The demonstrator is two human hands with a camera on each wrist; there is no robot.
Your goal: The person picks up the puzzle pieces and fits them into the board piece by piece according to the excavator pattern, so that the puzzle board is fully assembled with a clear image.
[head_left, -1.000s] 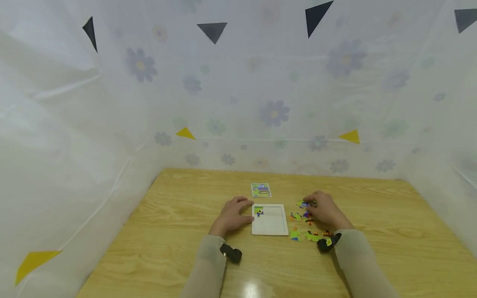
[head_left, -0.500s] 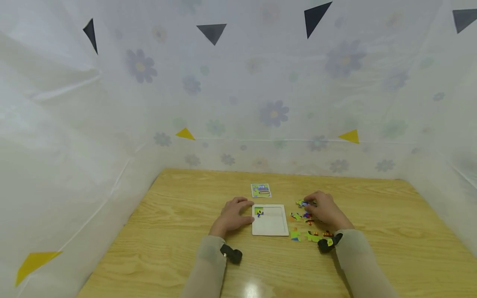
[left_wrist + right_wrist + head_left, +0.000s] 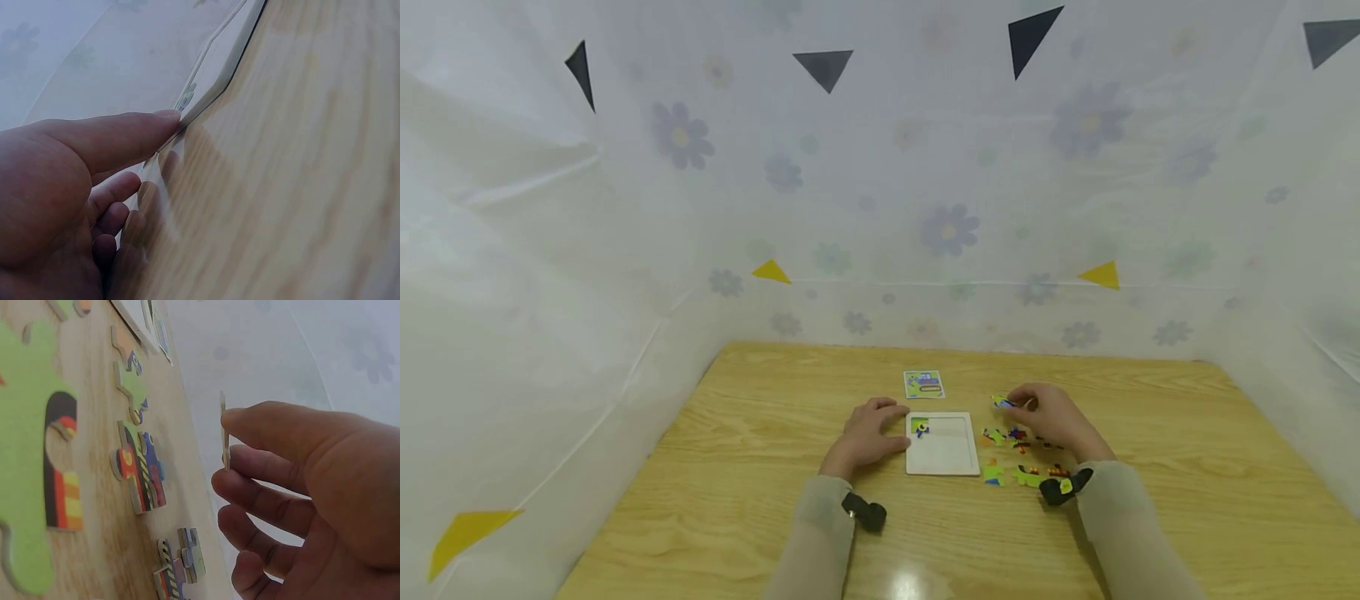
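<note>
Just right of the white tray (image 3: 942,465), the right hand (image 3: 1054,419) pinched a thin, stiff, light puzzle piece (image 3: 223,431) by its edges; the left hand (image 3: 867,433), fingers relaxed, touched the tray's left rim.

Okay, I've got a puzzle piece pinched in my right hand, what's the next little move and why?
Probably carry the puzzle piece left toward the white tray and try it beside the placed piece. The right hand pinches it clear of the table, the left hand touches the tray's edge, and most of the tray is bare.
</note>
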